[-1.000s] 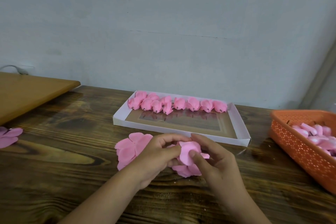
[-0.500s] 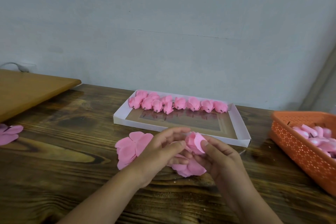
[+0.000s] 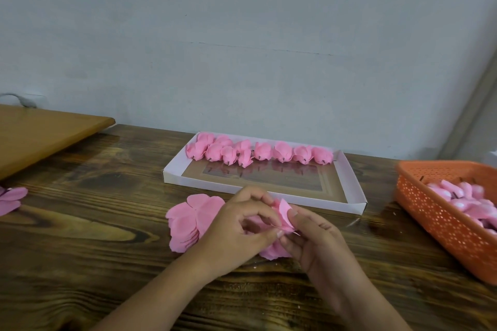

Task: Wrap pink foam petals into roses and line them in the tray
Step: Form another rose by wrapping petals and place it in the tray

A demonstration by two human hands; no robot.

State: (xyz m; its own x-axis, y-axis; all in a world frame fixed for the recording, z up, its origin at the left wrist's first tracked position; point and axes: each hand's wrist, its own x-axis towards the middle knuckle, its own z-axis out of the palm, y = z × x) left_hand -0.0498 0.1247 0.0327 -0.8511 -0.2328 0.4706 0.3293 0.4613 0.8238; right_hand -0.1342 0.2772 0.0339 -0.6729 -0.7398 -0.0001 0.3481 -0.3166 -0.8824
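- Head view: a half-formed rose [image 3: 283, 216] of pink foam is held just above a dark wooden table [image 3: 80, 244], directly in front of a white tray [image 3: 347, 183].
- The left hand [image 3: 239, 226] is curled, its fingertips pinching the rose from the left side; the right hand [image 3: 314, 239] is curled too, with its thumb pressed on an outer petal. The petal is probably being held wrapped so that it does not spring open.
- More pink petal is seen under the hands, and a stack of flat petals [image 3: 188, 220] lies just left of them, seemingly kept within easy reach.
- Finished roses [image 3: 262, 152] are lined along the tray's far wall; the near part of the tray floor is left bare, so room for further rows remains.
- An orange basket [image 3: 435, 220] holding pink pieces is set at the right, and a light wooden board [image 3: 45, 131] at the left, both well apart from the hands.
- The low near wall of the tray must be cleared when the rose is carried over.
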